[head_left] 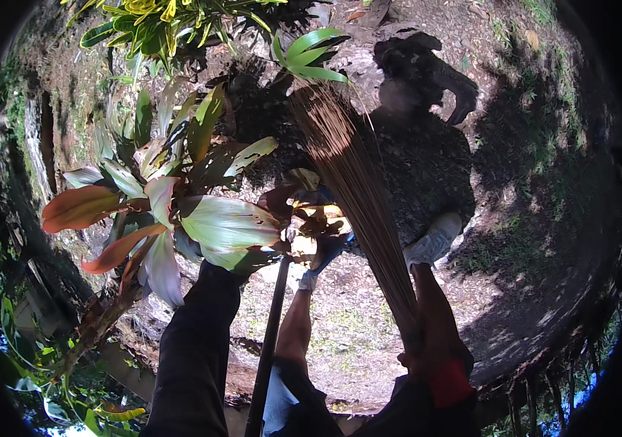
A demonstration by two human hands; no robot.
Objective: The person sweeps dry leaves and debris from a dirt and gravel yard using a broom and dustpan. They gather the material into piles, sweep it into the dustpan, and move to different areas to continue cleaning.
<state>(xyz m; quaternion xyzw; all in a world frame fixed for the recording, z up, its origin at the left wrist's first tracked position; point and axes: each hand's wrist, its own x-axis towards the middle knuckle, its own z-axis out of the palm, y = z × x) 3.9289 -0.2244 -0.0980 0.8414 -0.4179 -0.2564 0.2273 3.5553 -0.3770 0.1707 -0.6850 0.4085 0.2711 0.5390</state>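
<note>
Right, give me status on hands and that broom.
Right hand gripping stick broom, bristles reaching out over dirt ground. Left hand hidden behind red-green leafy plant. Dark long handle between the legs.

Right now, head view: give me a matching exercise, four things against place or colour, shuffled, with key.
1 stick broom
2 leafy plant
3 pale shoe
4 dark pole

A green and reddish, left of the legs
B gripped by the right hand
C on the ground, right of the stick broom
D between the dark sleeve and a bare leg

Pairs: 1-B, 2-A, 3-C, 4-D
</note>
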